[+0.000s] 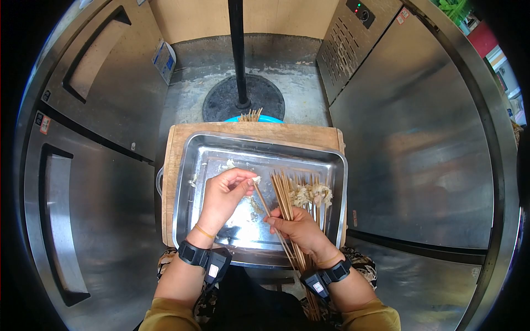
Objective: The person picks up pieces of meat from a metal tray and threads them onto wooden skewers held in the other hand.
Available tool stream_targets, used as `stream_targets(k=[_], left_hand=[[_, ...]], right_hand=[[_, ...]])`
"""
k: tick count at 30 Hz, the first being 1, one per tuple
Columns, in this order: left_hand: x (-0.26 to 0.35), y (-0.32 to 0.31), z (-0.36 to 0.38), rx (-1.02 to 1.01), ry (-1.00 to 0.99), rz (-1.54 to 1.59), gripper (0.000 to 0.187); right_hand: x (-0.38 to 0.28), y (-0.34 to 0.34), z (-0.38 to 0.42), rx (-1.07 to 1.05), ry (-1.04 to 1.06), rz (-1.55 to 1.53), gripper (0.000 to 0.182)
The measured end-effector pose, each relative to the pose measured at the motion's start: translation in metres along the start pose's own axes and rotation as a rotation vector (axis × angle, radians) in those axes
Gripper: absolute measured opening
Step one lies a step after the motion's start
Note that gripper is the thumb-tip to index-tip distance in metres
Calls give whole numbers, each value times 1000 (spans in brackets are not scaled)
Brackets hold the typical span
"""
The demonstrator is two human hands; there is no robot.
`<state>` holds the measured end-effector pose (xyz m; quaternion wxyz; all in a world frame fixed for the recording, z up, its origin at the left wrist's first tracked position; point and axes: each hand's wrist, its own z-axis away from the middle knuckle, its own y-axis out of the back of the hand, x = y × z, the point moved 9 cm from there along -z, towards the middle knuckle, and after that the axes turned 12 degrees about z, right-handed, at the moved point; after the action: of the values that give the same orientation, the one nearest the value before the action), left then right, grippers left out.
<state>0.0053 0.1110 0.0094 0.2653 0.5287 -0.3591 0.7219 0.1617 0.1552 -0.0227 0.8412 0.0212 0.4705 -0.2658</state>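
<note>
while the left fingers (236, 174) pinch a pale piece (256, 180), the right fingers (281, 224) curl round thin sticks (282, 194).

We see bright, even light, white glare on the metal tray (243, 258), and fisheye distortion curving the darkened edges.

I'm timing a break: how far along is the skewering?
Looks done: loaded skewers at the right of the tray. In hand: the left hand pinches a pale piece at one stick's tip. Left: the bundle of sticks in the right hand looks bare.
</note>
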Motion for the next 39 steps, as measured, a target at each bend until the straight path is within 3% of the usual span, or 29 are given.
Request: stream_targets(k=[13, 19, 26, 29, 35, 39], left_hand=[[10, -10, 5, 5, -143, -267, 11], [14, -34, 18, -133, -215, -455, 9], [18, -17, 14, 31, -110, -179, 26], [27, -21, 13, -29, -243, -299, 23], [-7, -17, 6, -16, -47, 4, 17], [-9, -20, 8, -40, -22, -37, 15]], right_hand=[[4, 7, -1, 52, 61, -28, 9], [-2, 12, 1, 88, 40, -34, 8], [0, 15, -1, 83, 29, 7, 9], [-6, 11, 1, 89, 52, -30, 10], [-10, 4, 2, -40, 51, -27, 11], [-7, 7, 4, 22, 24, -7, 12]])
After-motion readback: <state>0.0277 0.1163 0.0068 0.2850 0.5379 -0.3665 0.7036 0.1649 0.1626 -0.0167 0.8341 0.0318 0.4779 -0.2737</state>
